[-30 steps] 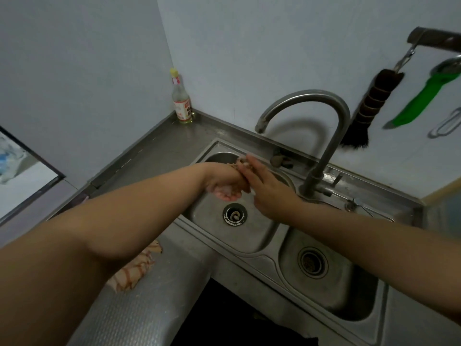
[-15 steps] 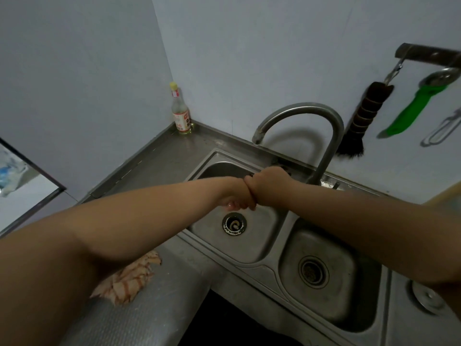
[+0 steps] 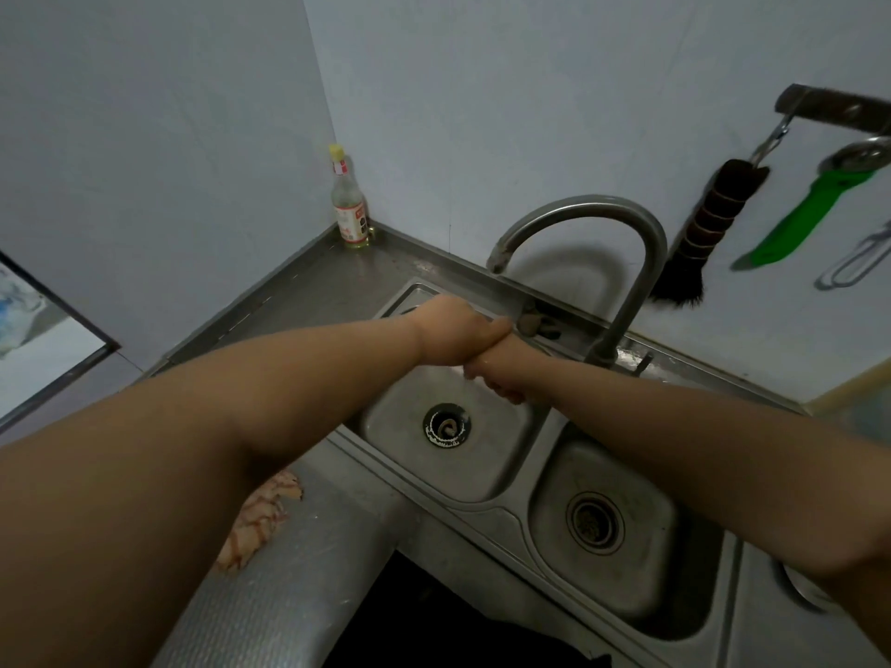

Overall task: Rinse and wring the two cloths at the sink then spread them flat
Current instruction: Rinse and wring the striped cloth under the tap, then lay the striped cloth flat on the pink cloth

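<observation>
Over the left basin (image 3: 487, 470) of the steel double sink, my left hand (image 3: 453, 337) and my right hand (image 3: 501, 376) are clenched into fists and pressed together. The left one lies on top and the right one is turned under it. The cloth they grip is almost wholly hidden inside the fists. A second cloth (image 3: 263, 515), cream with an orange pattern, lies crumpled on the counter at the near left, partly covered by my left forearm.
The curved tap (image 3: 578, 207) arches over the basin; no water shows at its spout. The right basin (image 3: 627, 595) lies nearer. A bottle (image 3: 348, 204) stands in the corner. A brush (image 3: 694, 233) and a green-handled utensil (image 3: 795, 219) hang on the wall.
My hands have closed into fists and twisted against each other: the left hand rose on top, the right turned underneath. The bit of cloth seen earlier at the fingertips is now hidden.
</observation>
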`<state>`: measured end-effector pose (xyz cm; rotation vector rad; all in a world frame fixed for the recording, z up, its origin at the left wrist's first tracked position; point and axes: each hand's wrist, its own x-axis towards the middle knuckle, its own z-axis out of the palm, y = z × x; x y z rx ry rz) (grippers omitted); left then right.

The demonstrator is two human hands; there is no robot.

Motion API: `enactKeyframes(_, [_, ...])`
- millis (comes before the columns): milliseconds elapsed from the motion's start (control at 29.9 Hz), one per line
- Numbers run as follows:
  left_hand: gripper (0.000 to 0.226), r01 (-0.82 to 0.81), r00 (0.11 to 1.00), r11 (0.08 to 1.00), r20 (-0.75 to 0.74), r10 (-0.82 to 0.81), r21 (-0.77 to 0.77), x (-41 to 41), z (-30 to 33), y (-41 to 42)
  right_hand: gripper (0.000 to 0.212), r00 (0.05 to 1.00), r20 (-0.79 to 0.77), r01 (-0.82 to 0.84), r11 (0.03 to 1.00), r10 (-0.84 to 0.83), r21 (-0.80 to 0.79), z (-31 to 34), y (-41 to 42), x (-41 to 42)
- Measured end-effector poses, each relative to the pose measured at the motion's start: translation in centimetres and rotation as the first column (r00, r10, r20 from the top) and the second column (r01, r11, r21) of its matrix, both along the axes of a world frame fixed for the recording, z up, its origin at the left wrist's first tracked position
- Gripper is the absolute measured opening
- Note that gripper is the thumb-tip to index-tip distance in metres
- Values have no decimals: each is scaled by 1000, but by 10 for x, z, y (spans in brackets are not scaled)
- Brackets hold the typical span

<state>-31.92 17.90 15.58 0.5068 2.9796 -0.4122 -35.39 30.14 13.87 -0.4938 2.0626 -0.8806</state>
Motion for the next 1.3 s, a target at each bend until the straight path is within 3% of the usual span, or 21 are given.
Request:
enactKeyframes(167, [41,84,996,996,-4,-84,-37,-3,2,1,23,971,237,49,998,-38,-40,2,9,2])
enactKeyframes(301, [37,139,990,987,-21,-141,-75,-2,-3,4,19,953,303,24,999,-14,-29,-4,15,0])
enactKeyframes(401, [35,137,990,991,-20,-137,-9,-1,-7,9,18,954,299,-22,999,28,-24,-8,20,-4])
enactKeyframes(569, [37,-157,977,971,-112,179,182,1,-23,2,20,964,221,-129,985,151,-112,-4,26,-15])
enactKeyframes(736, [44,-313,938,877,-25,345,363,20,-21,-22,35,987,157,21,973,16,-230,-8,22,-20])
enactKeyframes(870, [59,-502,862,666,261,434,552,43,-23,-37,24,982,138,168,918,-126,-359,-6,14,-16])
enactKeyframes(937, [78,-594,804,435,492,333,677,59,-21,-42,18,988,80,156,889,-134,-430,3,7,-10])
enactKeyframes(1004, [68,-630,774,159,599,204,760,74,-15,-40,18,995,-39,61,887,-88,-459,12,-2,-4])
enactKeyframes(1071, [37,-574,788,-28,561,254,818,87,-6,-37,19,991,-130,-40,889,-22,-457,21,-13,2])
enactKeyframes(1137, [25,-469,783,-142,485,389,872,100,-1,-44,18,986,-165,-109,874,33,-474,30,-28,12])
enactKeyframes(1305, [23,-278,710,-205,344,614,938,143,5,-70,44,955,-278,-223,873,105,-434,43,-70,38])
